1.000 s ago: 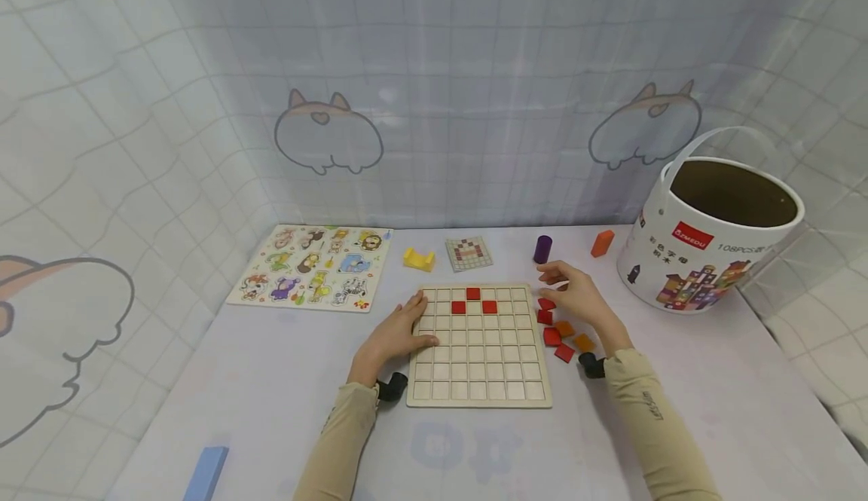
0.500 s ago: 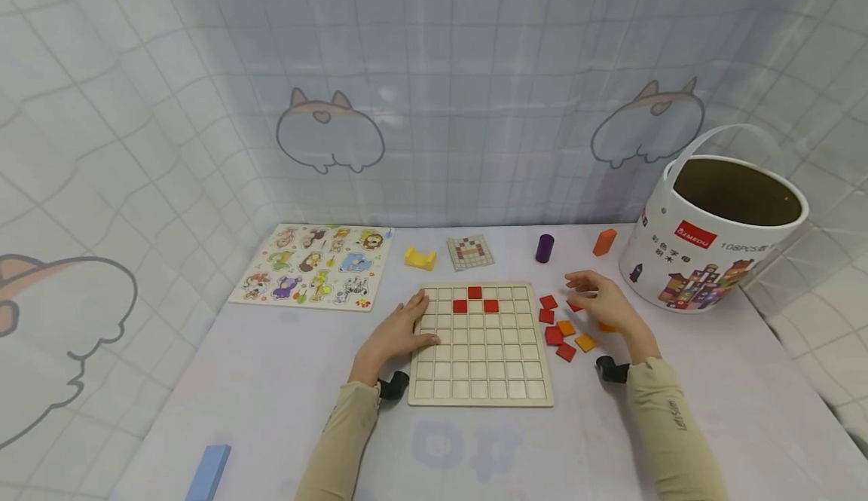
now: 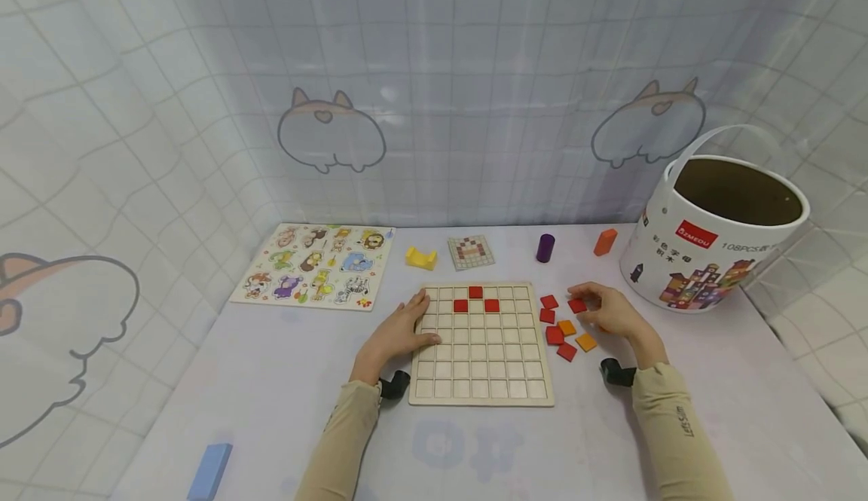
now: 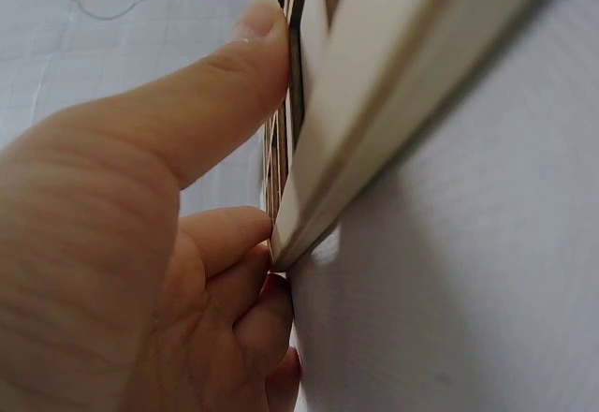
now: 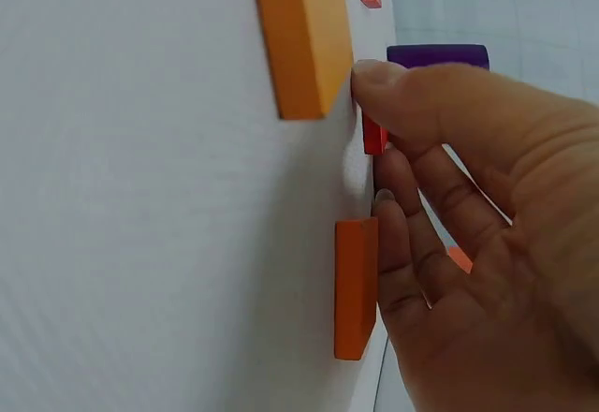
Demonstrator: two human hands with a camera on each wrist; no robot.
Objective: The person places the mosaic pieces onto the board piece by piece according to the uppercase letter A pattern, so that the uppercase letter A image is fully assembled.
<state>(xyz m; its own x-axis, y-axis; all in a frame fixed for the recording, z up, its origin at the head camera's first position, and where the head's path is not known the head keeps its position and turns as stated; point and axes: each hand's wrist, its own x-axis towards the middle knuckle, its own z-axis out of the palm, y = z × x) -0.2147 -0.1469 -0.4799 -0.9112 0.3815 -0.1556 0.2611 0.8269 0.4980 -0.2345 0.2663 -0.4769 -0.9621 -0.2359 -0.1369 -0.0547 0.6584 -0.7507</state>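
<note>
A wooden grid board lies in the middle of the table, with 3 red tiles set near its far edge. My left hand rests on the board's left side, fingers extended along the edge and thumb lying on top. To the right of the board, my right hand has thumb and fingertips on opposite sides of a red square tile, pinching it at the tabletop. An orange tile lies close under that hand. Several loose red tiles and orange tiles lie between hand and board.
Behind the board are a yellow block, a pattern card, a purple cylinder and an orange block. An animal puzzle lies back left, a white bucket stands back right, and a blue block lies front left.
My right hand has moved right from beside the board's far corner, then come down around a red tile farther right. My left hand has stayed on the board.
</note>
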